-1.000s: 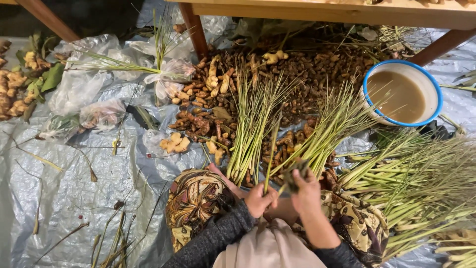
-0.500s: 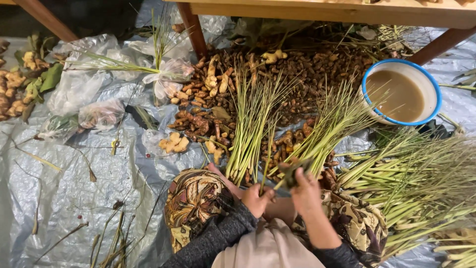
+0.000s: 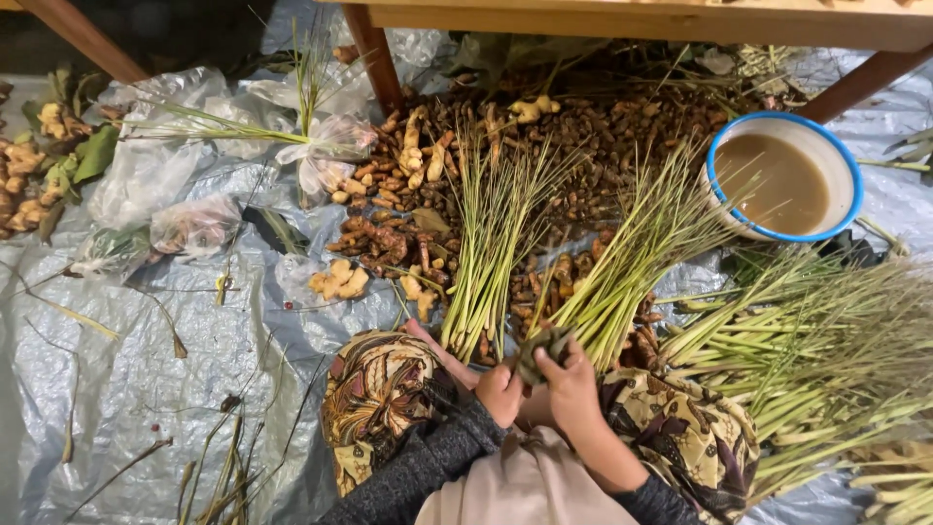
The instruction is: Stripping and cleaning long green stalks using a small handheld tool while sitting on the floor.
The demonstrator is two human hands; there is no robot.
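My right hand grips the base of a bundle of lemongrass stalks that fans up and to the right. My left hand is closed just beside it, touching the same base; a dark green leaf strip sits between the two hands. A second bundle of lemongrass lies flat on the ground just left of the held one. Both hands rest above my lap, which is covered with patterned brown cloth.
A heap of brown and yellow roots covers the grey plastic sheet ahead. A white basin with a blue rim holds murky water at right. A big pile of lemongrass lies right. Plastic bags lie left; wooden table legs stand behind.
The hands have shifted slightly at the bundle's base, the right hand closing tighter on it. The stalks stay fanned in much the same place.
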